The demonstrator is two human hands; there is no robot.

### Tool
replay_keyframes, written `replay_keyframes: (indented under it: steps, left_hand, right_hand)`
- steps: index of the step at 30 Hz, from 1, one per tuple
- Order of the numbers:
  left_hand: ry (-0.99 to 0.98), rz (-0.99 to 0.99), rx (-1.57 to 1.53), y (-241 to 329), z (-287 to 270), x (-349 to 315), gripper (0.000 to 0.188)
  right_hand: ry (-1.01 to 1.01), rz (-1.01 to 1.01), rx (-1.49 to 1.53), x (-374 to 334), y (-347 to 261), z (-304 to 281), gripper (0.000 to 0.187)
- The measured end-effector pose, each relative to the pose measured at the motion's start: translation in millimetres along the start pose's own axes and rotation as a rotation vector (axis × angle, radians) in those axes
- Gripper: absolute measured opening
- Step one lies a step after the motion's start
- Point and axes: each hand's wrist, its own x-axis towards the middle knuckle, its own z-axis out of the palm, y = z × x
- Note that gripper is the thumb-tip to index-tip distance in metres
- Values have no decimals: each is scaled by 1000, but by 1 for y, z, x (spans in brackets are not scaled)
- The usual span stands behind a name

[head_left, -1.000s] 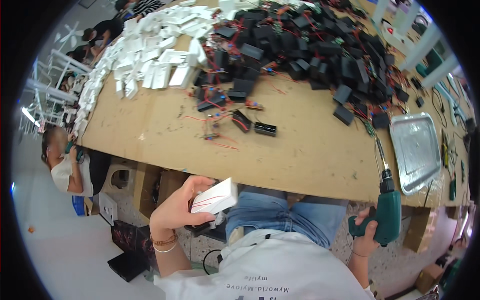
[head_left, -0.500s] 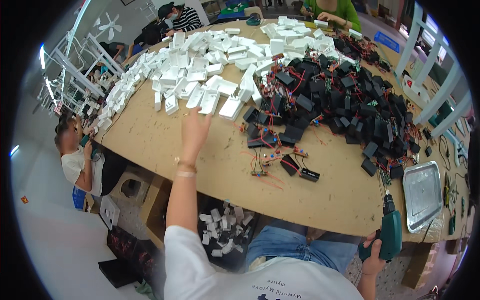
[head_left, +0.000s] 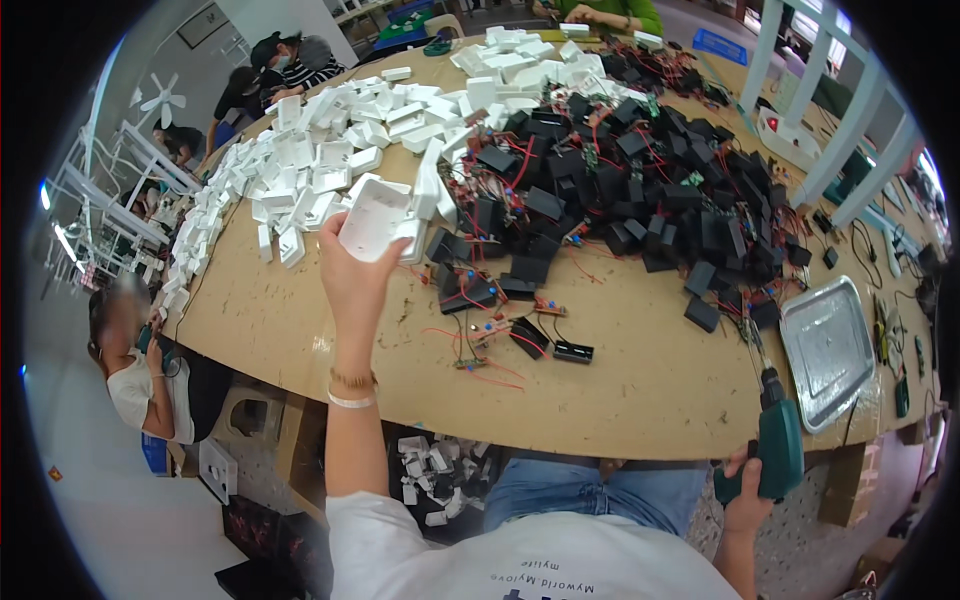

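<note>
My left hand (head_left: 355,275) grips a white plastic housing (head_left: 375,218), a shallow open box, by its near end. The housing is raised above the table with its hollow side facing me. Behind it spreads a big heap of similar white housings (head_left: 330,150). At the lower right, my right hand (head_left: 745,490) is wrapped round the handle of a green power screwdriver (head_left: 780,450). Its long bit points away from me, toward the near edge of a pile of black boxes (head_left: 620,180) tangled with red wires and small circuit boards.
The brown table (head_left: 620,400) curves around in front of me. A metal tray (head_left: 825,350) lies at the right, with pliers (head_left: 882,335) beyond it. Grey-white posts (head_left: 850,150) rise at the right. Below the table edge is a bin of white pieces (head_left: 440,475). Other people sit around.
My left hand has closed on a white housing from the near edge of the heap and lifted it. My right hand still holds the power screwdriver. The whole view has shifted slightly.
</note>
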Motion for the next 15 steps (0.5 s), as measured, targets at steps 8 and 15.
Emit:
replay_keyframes:
  steps: [8, 15]
  left_hand:
    - [-435, 152, -339, 132, 40, -106, 89]
    - [-563, 602, -17, 155, 113, -198, 96]
  right_hand:
    - [7, -58, 67, -2, -11, 0, 38]
    - [30, -14, 132, -17, 6, -29, 44]
